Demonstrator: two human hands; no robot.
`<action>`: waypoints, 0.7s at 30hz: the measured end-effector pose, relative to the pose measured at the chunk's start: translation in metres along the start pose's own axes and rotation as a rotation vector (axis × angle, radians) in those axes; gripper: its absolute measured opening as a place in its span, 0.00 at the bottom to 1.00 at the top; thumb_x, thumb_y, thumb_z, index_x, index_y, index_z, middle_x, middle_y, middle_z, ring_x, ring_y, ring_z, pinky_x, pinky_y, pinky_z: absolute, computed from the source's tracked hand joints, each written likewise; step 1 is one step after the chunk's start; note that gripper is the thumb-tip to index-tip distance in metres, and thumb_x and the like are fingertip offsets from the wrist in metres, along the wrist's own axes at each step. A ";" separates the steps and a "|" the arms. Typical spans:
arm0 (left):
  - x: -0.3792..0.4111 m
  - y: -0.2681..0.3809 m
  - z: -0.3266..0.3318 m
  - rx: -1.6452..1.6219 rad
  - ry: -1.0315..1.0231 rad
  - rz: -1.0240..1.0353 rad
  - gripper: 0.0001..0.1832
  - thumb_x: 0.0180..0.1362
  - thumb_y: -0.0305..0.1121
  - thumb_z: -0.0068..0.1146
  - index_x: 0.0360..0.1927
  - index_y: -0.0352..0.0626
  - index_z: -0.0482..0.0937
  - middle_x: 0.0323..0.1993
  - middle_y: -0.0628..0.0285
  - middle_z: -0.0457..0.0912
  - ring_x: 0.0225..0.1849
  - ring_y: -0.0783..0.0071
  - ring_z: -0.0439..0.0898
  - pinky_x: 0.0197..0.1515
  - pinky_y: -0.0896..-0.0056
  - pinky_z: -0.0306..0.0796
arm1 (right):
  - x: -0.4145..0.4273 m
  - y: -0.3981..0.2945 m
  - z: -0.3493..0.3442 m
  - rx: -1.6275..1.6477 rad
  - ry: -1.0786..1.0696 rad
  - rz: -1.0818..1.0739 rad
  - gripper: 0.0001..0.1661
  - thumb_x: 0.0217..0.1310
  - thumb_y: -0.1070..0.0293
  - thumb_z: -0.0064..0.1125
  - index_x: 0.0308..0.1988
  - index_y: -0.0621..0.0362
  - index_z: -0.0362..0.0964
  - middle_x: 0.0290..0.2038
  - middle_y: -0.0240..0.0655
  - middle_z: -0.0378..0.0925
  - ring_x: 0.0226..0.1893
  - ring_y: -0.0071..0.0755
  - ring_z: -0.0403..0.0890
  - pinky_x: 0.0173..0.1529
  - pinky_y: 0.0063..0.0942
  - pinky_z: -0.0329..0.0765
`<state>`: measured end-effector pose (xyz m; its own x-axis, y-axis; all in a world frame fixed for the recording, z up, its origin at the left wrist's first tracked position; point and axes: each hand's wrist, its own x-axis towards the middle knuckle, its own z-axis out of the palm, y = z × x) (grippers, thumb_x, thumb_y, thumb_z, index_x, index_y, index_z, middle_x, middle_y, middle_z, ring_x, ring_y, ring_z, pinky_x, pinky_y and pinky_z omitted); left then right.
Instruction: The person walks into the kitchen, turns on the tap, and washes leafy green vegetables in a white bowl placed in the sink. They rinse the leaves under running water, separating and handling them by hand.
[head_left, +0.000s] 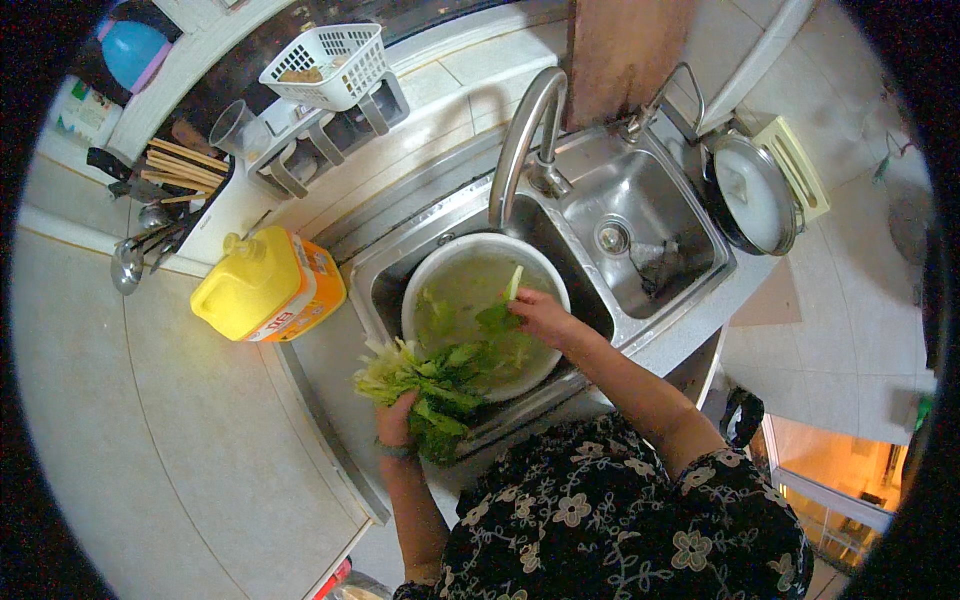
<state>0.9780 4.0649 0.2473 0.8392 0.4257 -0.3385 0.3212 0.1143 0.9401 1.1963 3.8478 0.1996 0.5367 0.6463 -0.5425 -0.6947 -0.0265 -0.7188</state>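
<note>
A large bunch of leafy greens (431, 382) with pale stems lies across the near left rim of a white basin (411, 300). My left hand (396, 420) grips this bunch from the left, its fingertips partly hidden under leaves. Over the basin, my right hand (541, 316) pinches a single green leaf (496, 318) whose pale stalk points up. Cloudy water (469, 281) fills the basin, and some leaves float in it. The basin sits in the left bowl of a stainless steel double sink (626, 330).
A curved faucet (517, 135) arches over the basin's far side. Dark wet cloth (656, 266) lies in the right bowl beside the drain. A yellow detergent jug (262, 289) stands left, near a utensil holder (217, 225). A lidded pot (750, 195) is at the right.
</note>
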 end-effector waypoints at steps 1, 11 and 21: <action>0.001 0.000 0.003 -0.018 -0.023 -0.010 0.17 0.53 0.31 0.44 0.47 0.40 0.69 0.48 0.59 0.71 0.47 0.67 0.71 0.50 0.69 0.63 | -0.001 0.001 0.002 0.012 0.026 -0.003 0.16 0.55 0.67 0.46 0.46 0.52 0.66 0.39 0.27 0.70 0.39 0.23 0.68 0.39 0.24 0.65; 0.019 0.041 0.055 -0.225 -0.180 -0.207 0.27 0.42 0.26 0.57 0.48 0.37 0.65 0.43 0.62 0.72 0.43 0.72 0.71 0.45 0.72 0.66 | -0.011 0.003 0.052 -0.341 -0.053 -0.202 0.11 0.51 0.67 0.52 0.37 0.57 0.69 0.28 0.27 0.71 0.28 0.20 0.69 0.33 0.19 0.67; 0.037 0.039 0.065 -0.203 -0.139 -0.087 0.28 0.42 0.24 0.56 0.50 0.38 0.63 0.44 0.63 0.70 0.44 0.74 0.70 0.46 0.73 0.65 | -0.027 -0.016 0.074 -0.557 0.065 -0.320 0.10 0.52 0.68 0.51 0.34 0.62 0.69 0.32 0.34 0.73 0.35 0.27 0.72 0.42 0.24 0.68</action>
<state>1.0503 4.0267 0.2686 0.8692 0.2805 -0.4072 0.3116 0.3286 0.8916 1.1573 3.8872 0.2585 0.7160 0.6408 -0.2769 -0.1526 -0.2433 -0.9579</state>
